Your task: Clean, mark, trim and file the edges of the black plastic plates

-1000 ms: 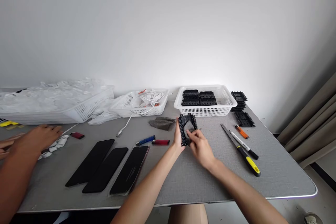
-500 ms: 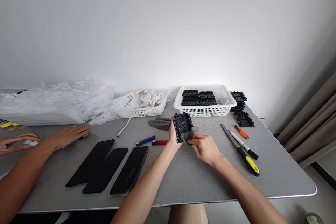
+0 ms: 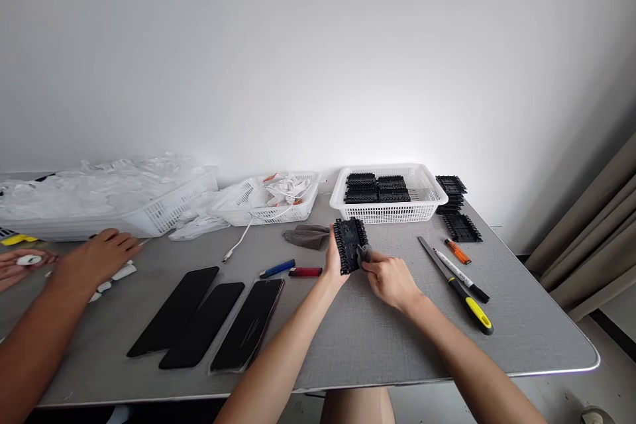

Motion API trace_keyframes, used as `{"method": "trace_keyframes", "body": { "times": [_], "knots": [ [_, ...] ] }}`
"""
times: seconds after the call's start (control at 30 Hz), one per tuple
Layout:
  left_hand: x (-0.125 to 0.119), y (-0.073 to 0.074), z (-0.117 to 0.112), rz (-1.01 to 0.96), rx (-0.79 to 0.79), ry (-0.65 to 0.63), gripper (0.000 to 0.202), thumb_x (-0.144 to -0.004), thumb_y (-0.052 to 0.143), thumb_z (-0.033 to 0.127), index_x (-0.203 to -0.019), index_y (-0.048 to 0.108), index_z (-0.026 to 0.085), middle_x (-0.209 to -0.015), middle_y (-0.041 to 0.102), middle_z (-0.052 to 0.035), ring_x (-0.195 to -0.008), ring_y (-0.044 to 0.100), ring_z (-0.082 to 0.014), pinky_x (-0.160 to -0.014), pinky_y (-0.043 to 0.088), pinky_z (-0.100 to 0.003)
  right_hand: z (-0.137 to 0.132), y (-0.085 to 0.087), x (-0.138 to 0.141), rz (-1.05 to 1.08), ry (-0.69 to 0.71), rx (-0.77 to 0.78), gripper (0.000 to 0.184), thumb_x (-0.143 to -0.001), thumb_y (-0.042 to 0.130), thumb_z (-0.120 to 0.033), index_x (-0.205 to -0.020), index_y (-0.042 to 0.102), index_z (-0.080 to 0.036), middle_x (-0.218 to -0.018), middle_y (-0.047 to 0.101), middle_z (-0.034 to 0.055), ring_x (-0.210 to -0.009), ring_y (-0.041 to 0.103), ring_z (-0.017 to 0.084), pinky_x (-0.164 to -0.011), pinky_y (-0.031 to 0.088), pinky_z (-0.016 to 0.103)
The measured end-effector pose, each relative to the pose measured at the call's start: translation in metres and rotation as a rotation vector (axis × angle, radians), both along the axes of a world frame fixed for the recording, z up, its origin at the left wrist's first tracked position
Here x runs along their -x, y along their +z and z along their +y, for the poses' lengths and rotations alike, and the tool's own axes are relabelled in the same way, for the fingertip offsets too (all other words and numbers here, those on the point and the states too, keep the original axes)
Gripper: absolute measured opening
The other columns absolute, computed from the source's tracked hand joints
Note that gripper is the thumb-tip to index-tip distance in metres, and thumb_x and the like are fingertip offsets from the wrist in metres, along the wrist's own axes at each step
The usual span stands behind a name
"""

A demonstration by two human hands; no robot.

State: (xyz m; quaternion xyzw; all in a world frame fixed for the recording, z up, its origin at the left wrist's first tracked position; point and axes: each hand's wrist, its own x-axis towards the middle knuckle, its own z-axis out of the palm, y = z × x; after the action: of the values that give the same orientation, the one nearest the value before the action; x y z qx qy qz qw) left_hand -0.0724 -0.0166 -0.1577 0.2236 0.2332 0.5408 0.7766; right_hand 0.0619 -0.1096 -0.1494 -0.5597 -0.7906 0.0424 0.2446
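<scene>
A black plastic part with toothed edges point(image 3: 350, 244) is held tilted up off the table by my left hand point(image 3: 334, 257), whose fingers go behind it. My right hand point(image 3: 392, 278) pinches a grey cloth point(image 3: 364, 254) and presses it against the part's lower right edge. Another piece of grey-brown cloth point(image 3: 307, 236) lies just left of the part. Behind my hands stands a white basket point(image 3: 388, 213) holding several similar black parts point(image 3: 377, 188). More of them are in a stack point(image 3: 451, 185) to its right, with a single one point(image 3: 463, 228) in front.
On the right lie a yellow-black handled knife point(image 3: 467, 298), a marker point(image 3: 460, 273) and an orange lighter point(image 3: 458, 252). Blue point(image 3: 277, 269) and red lighters point(image 3: 305, 271) and phones point(image 3: 247, 324) lie left. A co-worker's hands point(image 3: 102, 258) handle white items beside baskets of plastic bags point(image 3: 114, 185).
My right hand's cloth is bunched smaller and has shifted along the part's right edge. The part is turned slightly. The co-worker's near hand has moved left, uncovering white pieces.
</scene>
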Motion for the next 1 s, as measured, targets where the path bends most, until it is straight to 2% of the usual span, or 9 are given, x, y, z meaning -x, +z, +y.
{"method": "trace_keyframes", "body": {
  "times": [0.13,0.27,0.37,0.43,0.5,0.63,0.73,0.87,1.0],
  "knots": [
    [0.003,0.006,-0.001,-0.067,-0.049,-0.026,0.051,-0.093,0.045,0.059,-0.107,0.069,0.016,-0.095,0.075,-0.0076,-0.08,0.07,-0.0195,-0.078,0.057,-0.034,-0.003,0.014,-0.019,0.293,-0.085,-0.153,0.034,-0.084,0.043,-0.009,-0.074,0.074,-0.02,-0.081,0.066,0.0034,-0.062,0.059,0.013,-0.061,0.042,0.025],
    [0.005,0.009,-0.004,-0.042,-0.041,-0.083,0.057,-0.091,0.043,0.065,-0.111,0.069,0.018,-0.095,0.075,-0.0072,-0.079,0.071,-0.0212,-0.077,0.058,-0.037,-0.022,0.043,-0.07,0.456,-0.411,-0.466,0.033,-0.087,0.045,-0.019,-0.091,0.078,-0.019,-0.089,0.067,0.0064,-0.068,0.06,0.015,-0.06,0.044,0.026],
    [0.006,0.011,-0.004,-0.04,-0.043,-0.075,0.057,-0.092,0.042,0.065,-0.112,0.069,0.02,-0.097,0.076,-0.0056,-0.079,0.07,-0.0202,-0.078,0.057,-0.036,-0.049,0.049,-0.121,0.342,-0.694,-0.506,0.037,-0.086,0.044,-0.02,-0.097,0.079,-0.019,-0.091,0.067,0.007,-0.063,0.056,0.014,-0.057,0.04,0.026],
    [0.005,0.012,-0.005,-0.045,-0.034,-0.063,0.057,-0.093,0.04,0.064,-0.112,0.069,0.019,-0.099,0.076,-0.0059,-0.081,0.071,-0.0201,-0.079,0.057,-0.036,-0.068,0.037,-0.156,0.166,-0.886,-0.409,0.038,-0.087,0.043,-0.021,-0.1,0.079,-0.024,-0.096,0.068,0.0066,-0.066,0.057,0.015,-0.059,0.039,0.028],
    [0.004,0.013,-0.006,-0.044,-0.023,-0.068,0.057,-0.094,0.04,0.062,-0.112,0.07,0.018,-0.1,0.076,-0.007,-0.083,0.071,-0.0203,-0.08,0.057,-0.035,-0.085,0.015,-0.186,0.023,-0.948,-0.21,0.04,-0.088,0.042,-0.024,-0.107,0.077,-0.027,-0.102,0.069,0.0069,-0.068,0.058,0.018,-0.056,0.038,0.03],
    [-0.001,0.014,-0.01,-0.035,0.0,-0.098,0.058,-0.094,0.039,0.063,-0.114,0.069,0.017,-0.1,0.076,-0.0082,-0.085,0.071,-0.0206,-0.081,0.056,-0.035,-0.107,-0.03,-0.225,0.038,-0.732,0.083,0.04,-0.086,0.044,-0.03,-0.113,0.074,-0.027,-0.103,0.07,0.0054,-0.08,0.065,0.022,-0.065,0.048,0.031],
    [-0.002,0.012,-0.011,-0.046,-0.012,-0.126,0.059,-0.093,0.04,0.063,-0.122,0.065,0.019,-0.105,0.075,-0.0087,-0.089,0.071,-0.0216,-0.085,0.055,-0.036,-0.117,-0.038,-0.225,0.076,-0.653,0.075,0.039,-0.086,0.049,-0.041,-0.114,0.073,-0.026,-0.108,0.071,0.0062,-0.096,0.066,0.026,-0.079,0.051,0.035],
    [-0.002,0.008,-0.009,-0.045,0.014,-0.182,0.064,-0.093,0.036,0.066,-0.124,0.063,0.018,-0.098,0.076,-0.009,-0.084,0.072,-0.0223,-0.086,0.054,-0.039,-0.111,-0.018,-0.191,0.111,-0.714,-0.131,0.04,-0.092,0.042,-0.039,-0.114,0.071,-0.024,-0.114,0.07,0.0085,-0.101,0.065,0.025,-0.085,0.049,0.036],
    [-0.001,0.003,-0.008,-0.032,0.031,-0.226,0.066,-0.091,0.035,0.069,-0.122,0.064,0.019,-0.097,0.076,-0.0096,-0.085,0.072,-0.0237,-0.087,0.054,-0.041,-0.081,-0.007,-0.155,-0.015,-0.722,0.097,0.036,-0.094,0.041,-0.031,-0.113,0.071,-0.024,-0.103,0.073,0.0101,-0.083,0.069,0.025,-0.068,0.048,0.033]
  ]
}}
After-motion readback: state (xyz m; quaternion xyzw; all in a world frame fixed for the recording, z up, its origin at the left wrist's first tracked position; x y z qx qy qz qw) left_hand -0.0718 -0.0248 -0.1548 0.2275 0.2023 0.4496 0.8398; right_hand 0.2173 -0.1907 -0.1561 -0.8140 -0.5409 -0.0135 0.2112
